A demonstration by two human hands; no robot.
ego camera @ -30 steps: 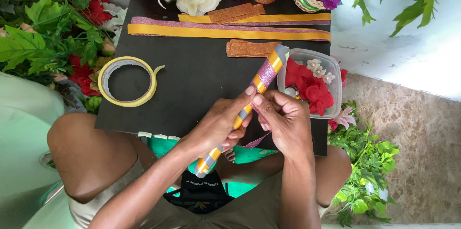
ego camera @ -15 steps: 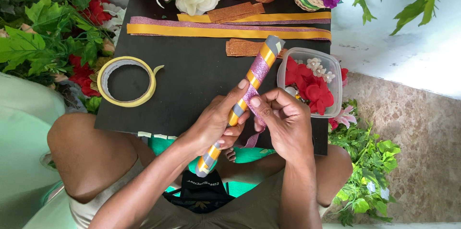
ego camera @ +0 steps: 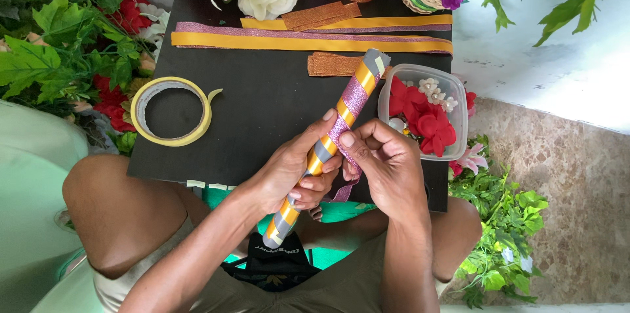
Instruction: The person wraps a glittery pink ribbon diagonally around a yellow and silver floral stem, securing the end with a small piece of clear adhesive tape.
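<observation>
**Wrapping well under way, upper end still bare**

Tilted a touch steeper since the earlier frame, with the top end nearer the clear plastic tub of red fabric flowers [ego camera: 425,113].

Head view: long grey tube banded with gold ribbon and pink glitter ribbon [ego camera: 341,116], slanting from lower centre up to right of centre. Left hand [ego camera: 289,175] clenched round the tube's middle. Right hand [ego camera: 387,162] pinching the loose pink glitter strip [ego camera: 346,155] against the tube. Lower and middle stretch spiralled already; grey still showing near the top end, so, at a guess, more winding left. Yellow tape roll [ego camera: 172,111] idle at left on the black board [ego camera: 262,109]; spare ribbon lengths [ego camera: 308,41] across upper centre.
</observation>
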